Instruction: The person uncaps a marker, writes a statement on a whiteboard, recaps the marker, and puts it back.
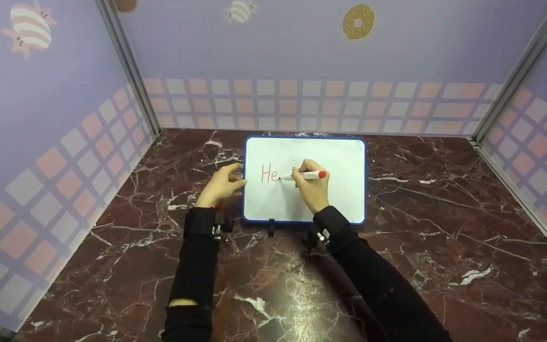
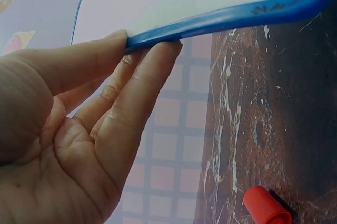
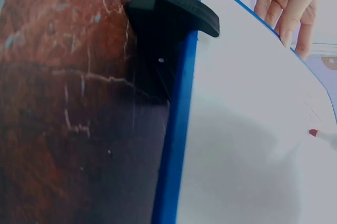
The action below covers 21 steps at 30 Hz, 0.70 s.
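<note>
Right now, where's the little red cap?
The red cap lies on the marbled table, low and right in the left wrist view; in the head view it peeks out by the left hand, left of the whiteboard.

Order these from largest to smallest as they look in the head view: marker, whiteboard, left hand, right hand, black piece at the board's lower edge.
1. Whiteboard
2. Left hand and right hand: too alike to rank
3. Marker, partly covered
4. Black piece
</note>
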Each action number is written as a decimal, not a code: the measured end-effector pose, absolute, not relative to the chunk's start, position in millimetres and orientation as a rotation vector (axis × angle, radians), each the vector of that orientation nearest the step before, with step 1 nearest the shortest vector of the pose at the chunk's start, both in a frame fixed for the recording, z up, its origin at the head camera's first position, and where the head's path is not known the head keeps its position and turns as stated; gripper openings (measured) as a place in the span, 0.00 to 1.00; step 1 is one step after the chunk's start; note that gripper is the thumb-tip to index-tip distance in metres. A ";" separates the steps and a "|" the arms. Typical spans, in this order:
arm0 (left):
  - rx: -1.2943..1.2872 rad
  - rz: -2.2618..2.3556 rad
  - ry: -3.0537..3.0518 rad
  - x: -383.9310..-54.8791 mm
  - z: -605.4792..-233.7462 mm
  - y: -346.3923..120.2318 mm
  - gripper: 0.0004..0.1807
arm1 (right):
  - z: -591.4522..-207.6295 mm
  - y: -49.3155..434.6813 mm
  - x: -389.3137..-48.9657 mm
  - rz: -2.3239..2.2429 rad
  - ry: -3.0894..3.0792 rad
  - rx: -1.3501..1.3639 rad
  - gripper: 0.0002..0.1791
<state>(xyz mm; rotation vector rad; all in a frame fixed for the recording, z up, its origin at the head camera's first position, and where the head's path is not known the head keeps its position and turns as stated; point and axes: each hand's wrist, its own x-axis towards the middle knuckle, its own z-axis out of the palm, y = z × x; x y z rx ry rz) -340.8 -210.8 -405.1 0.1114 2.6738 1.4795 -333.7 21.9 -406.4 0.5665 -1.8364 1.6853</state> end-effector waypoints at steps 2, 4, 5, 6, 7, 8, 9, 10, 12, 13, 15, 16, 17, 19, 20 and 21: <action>0.111 1.478 2.673 -340.7 -405.4 -211.1 0.28 | -406.1 23.9 -334.8 1.716 -1.829 0.548 0.14; 0.116 1.483 2.668 -340.6 -405.4 -211.3 0.28 | -405.1 25.7 -335.8 1.743 -1.813 0.529 0.14; 0.120 1.483 2.667 -340.4 -405.3 -211.4 0.28 | -404.3 26.6 -336.4 1.752 -1.804 0.519 0.14; 0.116 1.490 2.660 -340.2 -404.9 -211.4 0.28 | -403.5 27.2 -337.0 1.756 -1.796 0.512 0.14; 0.114 1.492 2.657 -340.1 -404.6 -211.4 0.28 | -402.6 27.6 -337.8 1.759 -1.788 0.507 0.13; 0.111 1.496 2.653 -340.0 -404.3 -211.5 0.28 | -402.1 28.0 -338.7 1.760 -1.780 0.507 0.13; 0.113 1.496 2.650 -339.8 -404.0 -211.6 0.29 | -401.7 28.2 -339.5 1.761 -1.773 0.509 0.13; 0.109 1.495 2.646 -339.7 -403.8 -211.7 0.29 | -401.8 28.2 -340.4 1.763 -1.765 0.512 0.12; 0.102 1.491 2.643 -340.1 -403.6 -211.9 0.30 | -405.2 27.7 -345.5 1.771 -1.753 0.519 0.11; 0.103 1.488 2.643 -340.3 -403.7 -212.0 0.30 | -407.9 27.4 -349.0 1.772 -1.753 0.519 0.11; 0.105 1.482 2.646 -340.8 -404.3 -212.1 0.30 | -414.2 26.8 -356.4 1.773 -1.753 0.517 0.11; 0.101 1.483 2.645 -341.0 -404.5 -212.0 0.30 | -417.7 26.5 -360.3 1.769 -1.756 0.515 0.11; 0.100 1.482 2.646 -341.2 -404.7 -212.1 0.30 | -421.0 26.2 -364.1 1.765 -1.757 0.513 0.12; 0.098 1.489 2.643 -341.2 -404.8 -212.1 0.30 | -425.2 26.6 -368.6 1.751 -1.756 0.523 0.12; 0.097 1.492 2.642 -341.0 -404.7 -212.2 0.30 | -426.7 26.8 -369.7 1.743 -1.754 0.532 0.12; 0.095 1.494 2.642 -340.7 -404.6 -212.1 0.30 | -424.3 26.8 -366.3 1.740 -1.755 0.540 0.12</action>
